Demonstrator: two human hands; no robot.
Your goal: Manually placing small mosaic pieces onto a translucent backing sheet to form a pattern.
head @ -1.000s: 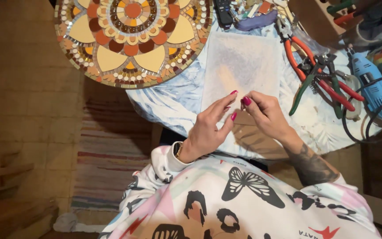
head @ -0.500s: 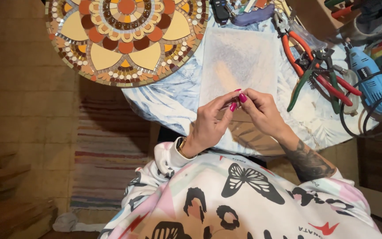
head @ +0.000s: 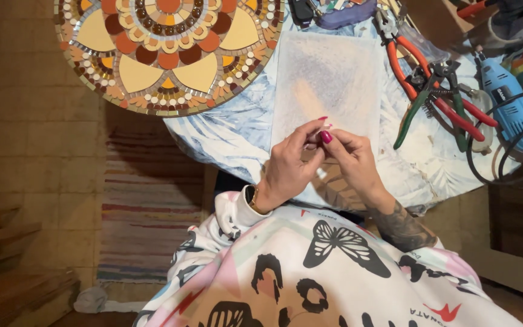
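Both hands meet at mid-frame over the tabletop [head: 237,133] edge, fingertips pinched together on a tiny piece [head: 322,132] too small to identify. The left hand [head: 289,166] and right hand [head: 349,160] share it about equally, neither clearly nearer. Just above them lies a pale sheet [head: 328,79], its long axis running up the frame. A round mosaic [head: 164,48] fills the upper left; pliers [head: 431,91] and a blue tool [head: 509,103] sit at right.

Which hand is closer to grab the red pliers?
Probably the right hand. The red-handled pliers lie on its side of the table, up and to the right. The left hand would have to cross over it. Both hands meet fingertip to fingertip now.
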